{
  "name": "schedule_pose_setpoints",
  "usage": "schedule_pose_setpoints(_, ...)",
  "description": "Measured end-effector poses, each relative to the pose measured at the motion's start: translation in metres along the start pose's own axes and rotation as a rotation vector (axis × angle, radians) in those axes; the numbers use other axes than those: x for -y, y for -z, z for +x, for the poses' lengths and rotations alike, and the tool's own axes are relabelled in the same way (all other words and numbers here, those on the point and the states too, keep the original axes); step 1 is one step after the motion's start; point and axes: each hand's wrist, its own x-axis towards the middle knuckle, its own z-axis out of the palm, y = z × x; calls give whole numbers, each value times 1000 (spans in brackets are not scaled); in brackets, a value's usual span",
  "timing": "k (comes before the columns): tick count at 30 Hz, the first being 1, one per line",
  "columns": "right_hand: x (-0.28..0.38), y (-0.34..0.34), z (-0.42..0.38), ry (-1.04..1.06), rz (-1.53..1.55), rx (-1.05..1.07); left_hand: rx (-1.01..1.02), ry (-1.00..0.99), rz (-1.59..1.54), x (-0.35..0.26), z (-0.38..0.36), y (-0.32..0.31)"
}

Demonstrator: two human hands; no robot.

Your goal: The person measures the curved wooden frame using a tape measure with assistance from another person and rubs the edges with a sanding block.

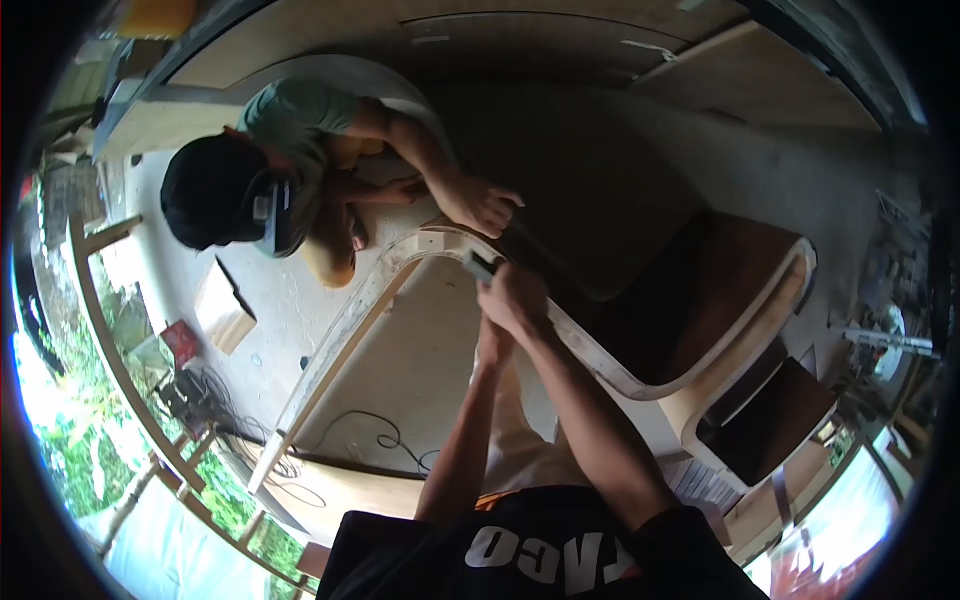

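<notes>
My right hand [517, 299] is closed around a small tool with a grey, block-like end [479, 266]; its exact kind does not show. That end is beside the inner edge of a long, curved pale wooden frame [337, 345], near its bend. My left hand [493, 338] is close against the right one, its fingers mostly hidden. Across the frame crouches a person in a dark cap [212, 190] and green shirt. One hand of this person [480, 205] rests at the outer side of the bend, by a small wooden block [431, 240].
On the right stands a large curved piece with a dark brown face [700, 290], joining the frame. A smaller dark panel [768, 420] is below it. A black cable [385, 435] lies on the floor. At left are a wooden board [222, 308] and a red box [179, 342].
</notes>
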Motion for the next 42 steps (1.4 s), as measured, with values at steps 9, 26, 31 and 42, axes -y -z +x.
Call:
schedule_pose_setpoints(9,-46,40,-85,176,205,-17,29,-17,266,-10,0,6)
schedule_pose_setpoints(26,-3,107,-125,632,65,-100,-44,-4,-83,-55,-21,-73)
schedule_pose_setpoints(31,16,104,-71,442,112,-160,-12,94,6,-71,-16,-64)
schedule_pose_setpoints(42,22,54,-22,454,94,-218,-133,137,34,-74,-7,-35)
